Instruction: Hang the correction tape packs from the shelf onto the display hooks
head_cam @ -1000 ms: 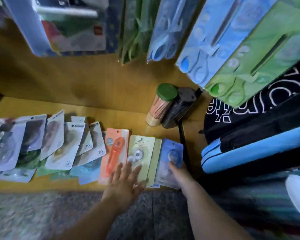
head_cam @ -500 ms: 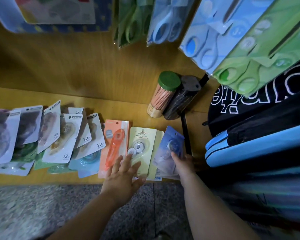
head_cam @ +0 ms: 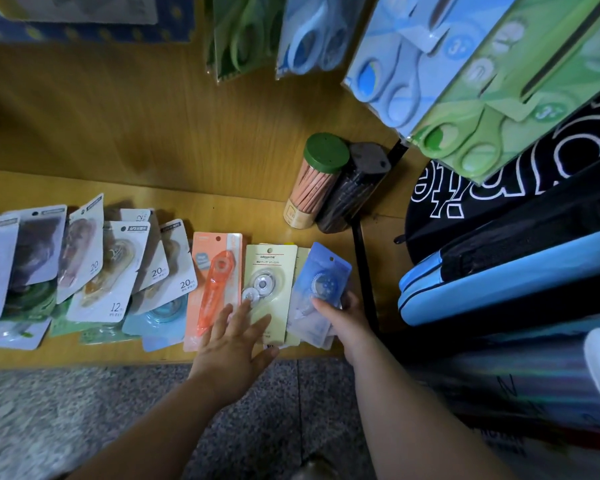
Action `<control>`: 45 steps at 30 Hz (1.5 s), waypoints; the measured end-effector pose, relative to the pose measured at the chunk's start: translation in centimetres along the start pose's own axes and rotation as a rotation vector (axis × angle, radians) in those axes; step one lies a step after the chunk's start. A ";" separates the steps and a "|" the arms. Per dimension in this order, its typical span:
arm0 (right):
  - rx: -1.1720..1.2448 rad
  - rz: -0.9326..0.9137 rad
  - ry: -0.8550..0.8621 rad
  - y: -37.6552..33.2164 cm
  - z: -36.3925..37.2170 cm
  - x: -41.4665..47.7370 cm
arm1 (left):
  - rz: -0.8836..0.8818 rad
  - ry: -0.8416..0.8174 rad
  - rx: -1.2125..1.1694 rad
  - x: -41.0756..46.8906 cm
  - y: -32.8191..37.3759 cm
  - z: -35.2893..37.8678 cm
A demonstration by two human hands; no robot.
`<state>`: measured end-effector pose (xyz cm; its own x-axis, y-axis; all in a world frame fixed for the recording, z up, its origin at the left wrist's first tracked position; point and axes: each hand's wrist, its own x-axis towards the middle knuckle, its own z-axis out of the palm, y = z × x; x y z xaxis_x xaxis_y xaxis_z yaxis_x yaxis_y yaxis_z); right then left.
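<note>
Right hand [head_cam: 340, 322] now grips the blue pack [head_cam: 323, 277], tipped off the shelf [head_cam: 222, 216] for hanging; left hand [head_cam: 232, 344] rests, fingers wide.

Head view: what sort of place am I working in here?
Probably a stationery shop: carded correction tape packs lie fanned along the wooden shelf, packaged scissors hang above, and a tub of pencils stands at the back.

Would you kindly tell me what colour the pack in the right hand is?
Blue: the pack in the right hand, head view.
</note>
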<state>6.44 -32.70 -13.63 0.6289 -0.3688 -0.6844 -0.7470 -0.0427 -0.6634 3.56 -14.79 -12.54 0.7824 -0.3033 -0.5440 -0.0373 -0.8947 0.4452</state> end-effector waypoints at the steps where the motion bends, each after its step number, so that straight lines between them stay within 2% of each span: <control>1: 0.024 -0.014 0.007 0.1 0.1 0.1 | -0.001 -0.003 0.012 0.0 0.0 0.0; 6: 0.171 -0.029 -0.024 -0.3 0.5 0.4 | 0.008 -0.020 0.050 0.2 -0.2 -0.2; 15: 0.114 0.083 -0.088 -0.6 0.8 0.3 | 0.012 -0.007 0.099 0.3 -0.4 -0.1; 20: 0.178 0.020 -0.031 -0.5 0.6 -0.1 | -0.004 0.022 0.059 0.4 -0.2 -0.2; 26: 0.277 -0.019 0.140 -0.8 -2.0 -0.5 | -0.005 0.028 0.058 0.2 -0.1 -0.5; 29: 0.332 -0.037 0.120 -1.7 -2.5 -1.4 | -0.007 0.022 0.059 0.4 -0.2 -0.5; 31: 0.360 -0.022 0.041 -2.1 -2.4 -2.3 | 0.014 0.036 0.021 0.3 -0.2 -0.6; 33: 0.434 -0.003 -0.070 -2.3 -1.9 -3.3 | 0.036 0.097 -0.139 0.1 -0.2 -0.8; 36: 0.510 -0.020 -0.212 -2.4 -1.2 -4.5 | -0.020 0.315 -0.578 -0.7 -0.4 -1.7; 39: 0.492 -0.056 -0.342 -3.0 -1.2 -5.9 | -0.066 0.464 -0.825 -2.1 0.4 -3.5; 42: 0.328 -0.127 -0.493 -4.3 -1.7 -8.1 | -0.068 0.360 -1.007 -3.9 2.0 -5.3; 45: 0.100 -0.282 -0.587 -5.9 -2.6 -11.2 | -0.065 0.258 -1.271 -5.7 3.8 -6.8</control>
<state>3.21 -30.75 -1.27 0.8319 0.2126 -0.5125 -0.5303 0.0329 -0.8472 3.18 -14.27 -2.90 0.8624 -0.0724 -0.5010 0.5056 0.0737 0.8596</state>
